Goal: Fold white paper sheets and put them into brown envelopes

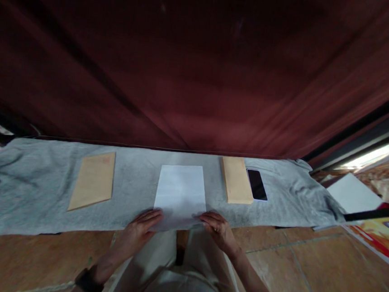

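Observation:
A white sheet of paper [182,192] lies on a grey cloth in front of me, its near edge reaching over the cloth's front edge toward my lap. My left hand [144,224] grips the paper by its near left corner, fingers together on top and the thumb hidden beneath. At the near right corner, my right hand [217,229] pinches the same paper between bent fingers and thumb. A stack of brown envelopes [238,180] rests to the right of the paper. Farther left lies another brown envelope [94,180], set at a slight slant.
A dark phone [257,185] lies beside the envelope stack. The grey cloth [133,177] covers a long narrow surface, backed by a dark red fabric wall [192,96]. Off its right end are a white sheet [354,192] and a colourful printed package [384,233]. Tiled floor [290,259] shows below.

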The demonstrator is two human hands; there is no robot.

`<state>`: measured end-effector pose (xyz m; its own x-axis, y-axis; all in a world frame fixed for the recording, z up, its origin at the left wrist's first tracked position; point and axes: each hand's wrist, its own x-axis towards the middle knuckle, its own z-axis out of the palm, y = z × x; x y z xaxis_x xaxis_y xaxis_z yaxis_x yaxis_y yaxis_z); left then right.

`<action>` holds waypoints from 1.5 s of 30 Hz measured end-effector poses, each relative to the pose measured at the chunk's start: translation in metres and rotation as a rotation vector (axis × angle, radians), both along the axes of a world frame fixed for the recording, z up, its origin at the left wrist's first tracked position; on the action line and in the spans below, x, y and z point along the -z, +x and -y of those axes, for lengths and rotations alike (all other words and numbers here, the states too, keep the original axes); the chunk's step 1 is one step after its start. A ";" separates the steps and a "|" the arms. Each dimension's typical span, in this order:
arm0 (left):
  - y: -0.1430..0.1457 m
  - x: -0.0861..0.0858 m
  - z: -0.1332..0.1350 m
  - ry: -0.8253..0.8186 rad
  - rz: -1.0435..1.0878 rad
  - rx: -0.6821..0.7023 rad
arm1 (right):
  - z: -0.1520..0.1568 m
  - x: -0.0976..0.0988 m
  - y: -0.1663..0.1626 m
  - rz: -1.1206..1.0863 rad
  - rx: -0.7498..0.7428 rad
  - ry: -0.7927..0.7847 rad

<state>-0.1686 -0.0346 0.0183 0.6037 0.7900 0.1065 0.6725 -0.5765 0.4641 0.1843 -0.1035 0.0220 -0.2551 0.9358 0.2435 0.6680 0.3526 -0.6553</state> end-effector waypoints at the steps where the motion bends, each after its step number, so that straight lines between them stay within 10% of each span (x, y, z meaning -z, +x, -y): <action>1: -0.004 -0.001 -0.003 -0.035 0.055 -0.008 | -0.001 -0.004 -0.002 -0.031 0.005 -0.006; 14: 0.033 -0.014 -0.031 -0.340 0.533 -0.401 | -0.031 -0.018 -0.015 -0.471 0.213 -0.179; 27: 0.058 -0.010 -0.077 -0.494 0.755 -0.510 | -0.101 -0.004 -0.015 -0.526 0.422 -0.247; 45: 0.072 -0.011 -0.123 -0.257 0.268 -0.730 | -0.168 -0.006 -0.030 0.280 0.605 -0.284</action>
